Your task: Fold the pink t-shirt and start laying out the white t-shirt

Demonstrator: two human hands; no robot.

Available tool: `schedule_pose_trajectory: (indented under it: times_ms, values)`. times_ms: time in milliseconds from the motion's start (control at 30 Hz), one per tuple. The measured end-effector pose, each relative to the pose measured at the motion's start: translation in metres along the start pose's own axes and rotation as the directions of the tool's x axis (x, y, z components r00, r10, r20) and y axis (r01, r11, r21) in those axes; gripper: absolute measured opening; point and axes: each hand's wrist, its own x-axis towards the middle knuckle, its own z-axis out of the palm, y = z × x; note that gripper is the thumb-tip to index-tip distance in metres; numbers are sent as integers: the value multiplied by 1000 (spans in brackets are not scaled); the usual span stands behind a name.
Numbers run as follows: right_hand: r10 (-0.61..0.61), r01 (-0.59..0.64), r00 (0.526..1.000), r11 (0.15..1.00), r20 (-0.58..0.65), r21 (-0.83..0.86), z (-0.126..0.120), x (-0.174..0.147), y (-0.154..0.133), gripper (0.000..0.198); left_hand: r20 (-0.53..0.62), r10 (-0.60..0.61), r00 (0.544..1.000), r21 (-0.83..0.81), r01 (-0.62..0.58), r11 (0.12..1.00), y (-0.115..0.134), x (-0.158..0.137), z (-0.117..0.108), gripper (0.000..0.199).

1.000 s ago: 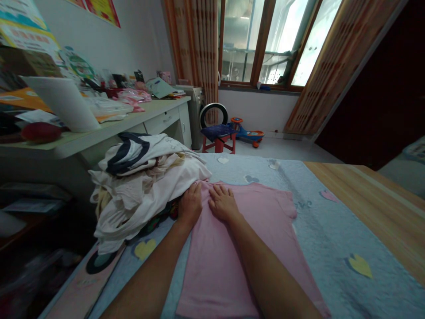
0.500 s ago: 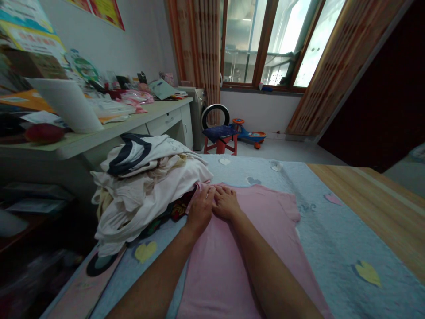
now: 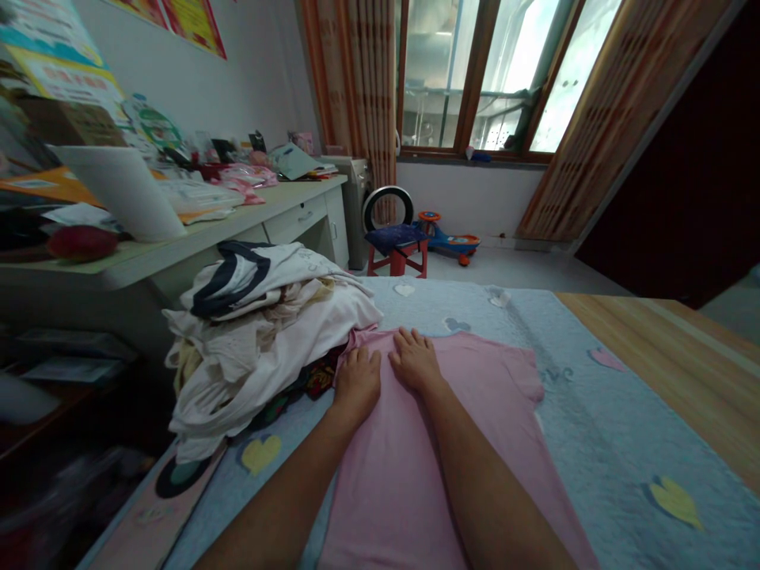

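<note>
A pink short-sleeved T-shirt (image 3: 487, 412) lies spread out on the light blue cloth with heart patches. Flat on its upper left part rests my left hand (image 3: 359, 384), fingers slightly bent, beside the shirt's left edge. My right hand (image 3: 416, 360) lies palm down a little farther up, near the neckline, with its fingers spread. Neither hand grips the fabric. Close to my left hand rises a heap of white and cream clothes (image 3: 261, 340), with a dark patterned garment (image 3: 321, 376) under its edge. The shirt's left sleeve is partly hidden at that heap.
The blue cloth (image 3: 594, 443) covers a surface with a bare wooden strip (image 3: 659, 324) at right. A cluttered desk (image 3: 249, 218) stands on the left, bearing a white roll (image 3: 122, 194) and a red fruit (image 3: 81, 242). Beyond are a red stool (image 3: 397, 261) and a blue ride-on toy (image 3: 451, 240).
My hands have moved apart. The left one slid slightly toward me and left, the right one shifted a bit right. The shirt's upper left corner now lies flatter.
</note>
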Motion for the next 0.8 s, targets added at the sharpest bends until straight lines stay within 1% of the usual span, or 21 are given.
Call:
schedule_pose_trajectory:
  times_ms: [67, 133, 200, 300, 333, 400, 500, 633, 700, 800]
  values:
    - [9, -8, 999, 1000, -38, 29, -2, 0, 3, 50, 25, -38, 999, 7, 38, 999, 6, 5, -5, 33]
    - [33, -28, 994, 998, -106, 53, -6, 0, 7, 43, 42, -44, 998, -6, 44, 999, 11, 15, -7, 32]
    - [71, -62, 984, 996, -164, 57, -11, 0, 12, 37, 18, 26, 1000, -72, -24, 997, 16, 28, -4, 32]
    - [120, -117, 977, 993, -175, 25, -14, 0, 18, 32, -81, 194, 978, -222, -208, 953, 21, 46, 12, 41]
    - [128, -129, 978, 992, -166, 9, -14, 0, 19, 32, -104, 220, 970, -252, -239, 938, 22, 50, 18, 44]
    - [129, -133, 981, 991, -148, -21, -14, 0, 20, 32, -103, 235, 966, -270, -255, 928, 22, 54, 29, 43]
    - [108, -115, 986, 992, -124, -50, -13, -1, 20, 29, -46, 175, 983, -203, -181, 962, 21, 54, 37, 41]
    - [75, -79, 993, 996, -90, -47, -17, -2, 23, 27, 25, 29, 999, -104, -26, 994, 17, 50, 35, 53]
    - [56, -58, 997, 998, -53, -38, -20, -3, 25, 27, 44, -23, 999, -87, 27, 996, 15, 49, 33, 60]
    - [19, -19, 1000, 1000, -7, -22, -23, -4, 28, 30, 42, -73, 996, -79, 76, 994, 14, 48, 33, 66]
